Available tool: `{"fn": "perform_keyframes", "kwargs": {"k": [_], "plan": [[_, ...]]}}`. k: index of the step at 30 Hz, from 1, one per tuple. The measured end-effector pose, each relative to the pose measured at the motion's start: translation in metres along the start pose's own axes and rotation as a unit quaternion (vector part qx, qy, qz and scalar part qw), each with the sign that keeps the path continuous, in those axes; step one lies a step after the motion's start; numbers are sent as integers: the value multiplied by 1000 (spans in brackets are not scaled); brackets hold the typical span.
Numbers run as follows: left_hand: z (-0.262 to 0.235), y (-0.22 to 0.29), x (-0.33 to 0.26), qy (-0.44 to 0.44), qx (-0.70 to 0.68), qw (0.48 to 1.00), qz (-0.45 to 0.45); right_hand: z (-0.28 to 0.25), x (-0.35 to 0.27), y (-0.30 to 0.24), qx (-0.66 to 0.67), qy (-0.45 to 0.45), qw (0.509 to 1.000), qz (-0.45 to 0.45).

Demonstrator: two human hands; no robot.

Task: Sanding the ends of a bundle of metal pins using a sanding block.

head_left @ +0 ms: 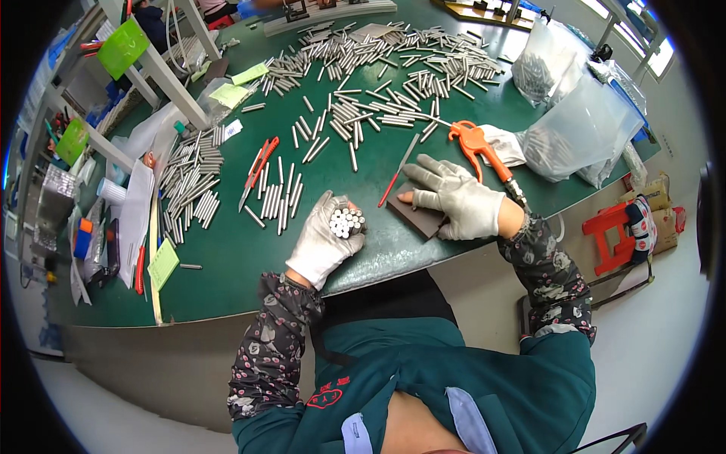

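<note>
My left hand [324,236], in a white glove with some fingertips bare, is closed round a bundle of short metal pins [346,223], their round ends facing up. My right hand [459,198], gloved likewise, lies palm down over a dark brown block [414,216] at the table's near edge. Its fingers are stretched and spread, one bare fingertip on the block. Just left of that hand lies a thin file with a red handle [392,185]. An orange air blow gun [482,147] lies beyond the right hand, its hose fitting close to my wrist.
Loose metal pins [378,57] cover the far part of the green table [242,284], with another pile [189,181] at left. A red utility knife [261,166] lies between. Plastic bags of pins [563,136] stand at right. Shelf posts [170,60] rise at left; a red stool [607,238] stands below right.
</note>
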State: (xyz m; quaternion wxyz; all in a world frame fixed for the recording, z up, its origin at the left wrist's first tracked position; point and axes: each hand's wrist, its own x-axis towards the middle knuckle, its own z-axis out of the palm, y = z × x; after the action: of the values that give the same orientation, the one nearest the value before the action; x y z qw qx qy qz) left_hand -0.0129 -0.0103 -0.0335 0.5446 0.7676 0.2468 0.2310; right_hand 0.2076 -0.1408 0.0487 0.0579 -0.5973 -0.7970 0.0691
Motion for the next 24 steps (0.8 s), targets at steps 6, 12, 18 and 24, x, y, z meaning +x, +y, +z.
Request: {"fn": "perform_keyframes", "kwargs": {"k": [6,12,18,24], "plan": [[1,4,-2,18,7,1000,20,-2,-13,-16,146,145,958,199],[4,6,-1,25,-4,1000,18,34,-5,-54,-86,145,955,245],[4,0,1,62,53,987,138,13,11,-73,75,245,966,-34],[8,14,-1,15,51,998,15,12,23,-48,-52,300,943,135]]}}
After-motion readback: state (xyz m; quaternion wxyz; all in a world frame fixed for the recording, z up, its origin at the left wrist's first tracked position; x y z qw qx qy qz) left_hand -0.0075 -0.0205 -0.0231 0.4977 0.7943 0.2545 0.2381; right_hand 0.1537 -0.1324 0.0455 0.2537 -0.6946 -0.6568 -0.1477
